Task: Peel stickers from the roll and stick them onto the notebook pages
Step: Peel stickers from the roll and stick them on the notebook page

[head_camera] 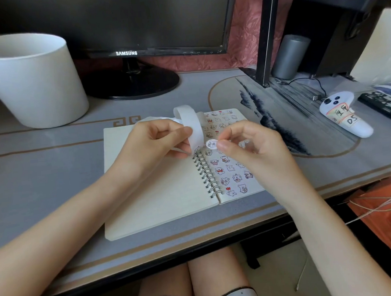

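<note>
Pinching one small round sticker [211, 144] between thumb and fingertip, our right hand [251, 144] holds it above the open spiral notebook [160, 191], whose right page carries many little cartoon animals. Our left hand [153, 142] grips the white paper backing strip [192, 125], which loops upward. Behind stand one smooth white tapered bucket [32, 82], one "SAMSUNG" monitor [125, 26], and one white controller [345, 113] labelled "D5".

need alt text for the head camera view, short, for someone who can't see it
A person's right hand pinches a small round sticker just peeled from a white paper strip held in the left hand. Below lies an open spiral notebook, its right page covered in cartoon stickers, its left page blank.
</note>
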A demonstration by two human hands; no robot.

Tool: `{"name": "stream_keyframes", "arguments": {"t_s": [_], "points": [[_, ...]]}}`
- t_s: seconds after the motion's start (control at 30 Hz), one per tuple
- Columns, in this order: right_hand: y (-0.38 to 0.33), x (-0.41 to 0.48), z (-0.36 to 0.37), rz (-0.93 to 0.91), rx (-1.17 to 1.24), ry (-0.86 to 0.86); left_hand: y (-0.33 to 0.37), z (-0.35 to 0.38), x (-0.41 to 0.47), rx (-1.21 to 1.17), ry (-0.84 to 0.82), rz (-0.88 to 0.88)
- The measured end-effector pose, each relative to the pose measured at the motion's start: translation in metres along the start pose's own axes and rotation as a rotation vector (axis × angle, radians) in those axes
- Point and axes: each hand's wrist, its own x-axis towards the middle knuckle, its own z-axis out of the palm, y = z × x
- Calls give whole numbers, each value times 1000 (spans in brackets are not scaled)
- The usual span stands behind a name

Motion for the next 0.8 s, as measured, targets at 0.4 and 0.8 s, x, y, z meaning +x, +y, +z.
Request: {"name": "stream_keyframes", "arguments": {"t_s": [0.4,0.8], "points": [[10,-22,-50,345,-45,-120,-1,0,1,2,-5,-3],[12,-24,-52,385,-121,-189,0,0,0,17,-9,-2]]}}
